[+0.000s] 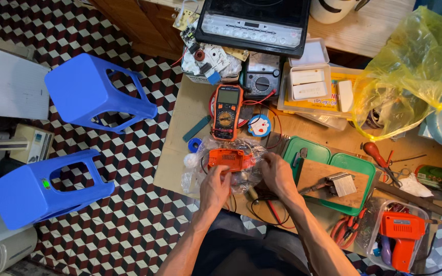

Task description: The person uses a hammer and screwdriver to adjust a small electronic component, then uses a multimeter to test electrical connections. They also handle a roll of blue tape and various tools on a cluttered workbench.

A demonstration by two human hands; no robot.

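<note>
Now both hands' fingers (220, 176) grip the bagged orange device (227, 159) lying between them.

A: How many stools are you counting?
B: I'm seeing two blue plastic stools (101, 92) lying on the floor.
A: And meters?
B: One orange multimeter (226, 111), plus possibly a second grey meter (262, 82) behind it. Two hands, left (215, 187) and right (278, 175).

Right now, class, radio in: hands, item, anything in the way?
Left hand and right hand both grip orange device in clear plastic bag. Multimeter just beyond.
</note>
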